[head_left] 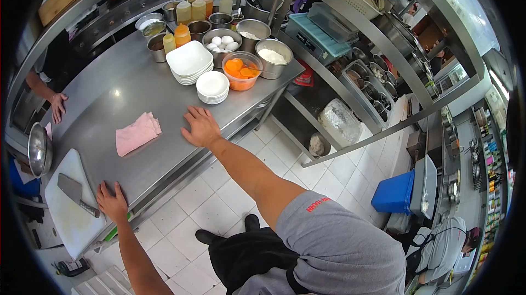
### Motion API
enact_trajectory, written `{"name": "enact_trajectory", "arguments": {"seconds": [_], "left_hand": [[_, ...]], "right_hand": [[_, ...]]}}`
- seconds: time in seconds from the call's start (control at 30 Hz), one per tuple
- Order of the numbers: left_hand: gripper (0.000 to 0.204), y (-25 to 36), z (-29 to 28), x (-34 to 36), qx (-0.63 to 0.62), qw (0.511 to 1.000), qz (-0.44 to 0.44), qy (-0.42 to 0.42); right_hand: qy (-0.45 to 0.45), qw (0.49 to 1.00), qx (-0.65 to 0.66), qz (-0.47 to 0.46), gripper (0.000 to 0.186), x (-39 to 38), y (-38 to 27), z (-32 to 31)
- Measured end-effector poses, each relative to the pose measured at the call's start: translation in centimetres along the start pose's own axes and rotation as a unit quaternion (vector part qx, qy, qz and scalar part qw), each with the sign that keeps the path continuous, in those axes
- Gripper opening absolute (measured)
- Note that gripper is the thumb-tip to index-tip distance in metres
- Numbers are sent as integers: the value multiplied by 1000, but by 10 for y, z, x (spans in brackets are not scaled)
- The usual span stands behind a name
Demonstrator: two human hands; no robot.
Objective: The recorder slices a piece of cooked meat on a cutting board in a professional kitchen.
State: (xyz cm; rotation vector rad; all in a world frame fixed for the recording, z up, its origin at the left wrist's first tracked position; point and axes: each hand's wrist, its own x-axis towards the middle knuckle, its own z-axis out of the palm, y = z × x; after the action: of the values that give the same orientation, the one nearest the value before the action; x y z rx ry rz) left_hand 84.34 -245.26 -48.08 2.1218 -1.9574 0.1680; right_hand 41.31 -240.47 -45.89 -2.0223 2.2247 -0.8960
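Note:
My left hand (112, 202) rests on the steel table's near edge, fingers apart and holding nothing. Close to its left is a white cutting board (64, 223), with a cleaver (71, 189) lying on it, the handle toward my hand. My right hand (200, 126) lies flat on the steel table (104, 103) with its fingers spread, also holding nothing. Between the two hands sits a folded pink cloth (138, 134), touched by neither. Beyond my right hand stand stacked small white dishes (212, 85) and stacked square white bowls (190, 59).
A tub of orange yolks (239, 84), a bowl of white eggs (220, 54), a pot of white powder (274, 67) and squeeze bottles (183, 12) crowd the far end. A metal bowl (39, 149) stands at the left edge near another person's hand (57, 106). Shelving rises at right.

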Motion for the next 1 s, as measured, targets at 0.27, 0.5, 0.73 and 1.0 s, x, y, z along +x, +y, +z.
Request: {"name": "enact_trajectory", "arguments": {"seconds": [0.27,0.5,0.73,1.0], "left_hand": [[64,-1,1,-1,-4,1000,1,6],[66,0,2,-1,-32,999,-10,18],[66,1,1,1,-5,1000,-4,-6],[64,1,-1,-1,-16,1000,-4,-3]], "right_hand": [[-8,1000,-4,3,49,0,-1,-1],[-14,1000,-2,4,51,0,-1,-2],[-19,1000,-5,16,50,1,0,-1],[-20,1000,-6,11,50,0,-1,-1]]}}
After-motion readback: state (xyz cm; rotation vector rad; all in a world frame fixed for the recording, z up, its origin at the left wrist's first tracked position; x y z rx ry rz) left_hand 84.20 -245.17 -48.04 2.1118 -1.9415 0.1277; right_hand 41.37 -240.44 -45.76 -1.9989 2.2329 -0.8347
